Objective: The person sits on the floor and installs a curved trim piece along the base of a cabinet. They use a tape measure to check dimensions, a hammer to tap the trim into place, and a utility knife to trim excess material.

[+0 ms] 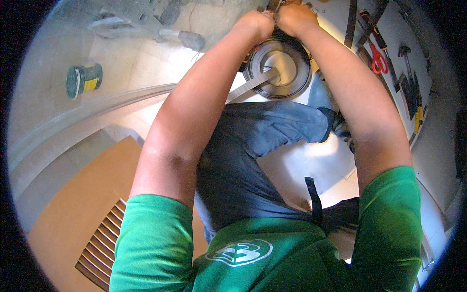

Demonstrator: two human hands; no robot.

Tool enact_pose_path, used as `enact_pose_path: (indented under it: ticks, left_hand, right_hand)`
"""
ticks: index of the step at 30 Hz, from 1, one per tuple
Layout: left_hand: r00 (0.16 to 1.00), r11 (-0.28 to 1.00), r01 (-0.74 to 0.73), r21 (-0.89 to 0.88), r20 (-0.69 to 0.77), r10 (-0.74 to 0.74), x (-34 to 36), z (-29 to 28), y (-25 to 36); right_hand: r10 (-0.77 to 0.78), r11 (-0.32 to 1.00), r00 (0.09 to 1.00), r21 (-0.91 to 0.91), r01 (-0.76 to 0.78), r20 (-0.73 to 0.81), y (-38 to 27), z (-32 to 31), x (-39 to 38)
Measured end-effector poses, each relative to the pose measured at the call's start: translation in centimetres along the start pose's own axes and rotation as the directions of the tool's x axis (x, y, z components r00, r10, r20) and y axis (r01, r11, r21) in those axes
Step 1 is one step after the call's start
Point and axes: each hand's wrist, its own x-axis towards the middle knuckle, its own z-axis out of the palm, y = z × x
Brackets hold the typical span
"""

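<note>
A dark narrow piece (274, 6) sits between the hands at the upper edge, above a round dark-rimmed object (297, 83) crossed by a flat grey strip (250, 86). To the right, a pale surface (351, 51) bears red-handled scissors (379, 60) and a hammer (407, 61); left lies a green jar (78, 80). A slatted brown panel (68, 209) stands lower left. Both arms stretch forward, left hand (257, 25) and right hand (296, 20) nearly meeting, fingers curled; whether they clamp the piece, I cannot tell.

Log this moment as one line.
left hand: beside right hand | both grips: unclear | near hands: round dark-rimmed part, flat metal strip | right: red-handled scissors | left: green container
</note>
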Motion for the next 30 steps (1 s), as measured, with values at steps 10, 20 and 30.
enact_pose_path:
  ticks: [10, 20, 30]
  left_hand:
    - [0.993, 0.996, -0.087, 0.022, -0.075, 0.088, 0.8, 0.8, -1.1]
    - [0.981, 0.99, -0.135, -0.042, -0.147, 0.127, 1.4, 1.8, -2.9]
    - [0.975, 0.993, -0.109, 0.043, -0.189, 0.115, -2.0, 1.1, -2.7]
  right_hand:
    - [-0.07, 0.992, 0.99, -0.095, 0.082, 0.123, 0.3, 0.5, 0.6]
    - [0.031, 0.995, 0.999, -0.092, -0.027, 0.035, 0.0, 0.7, 0.0]
    - [0.064, 0.997, 0.998, -0.029, -0.065, -0.012, 0.4, 2.4, 0.6]
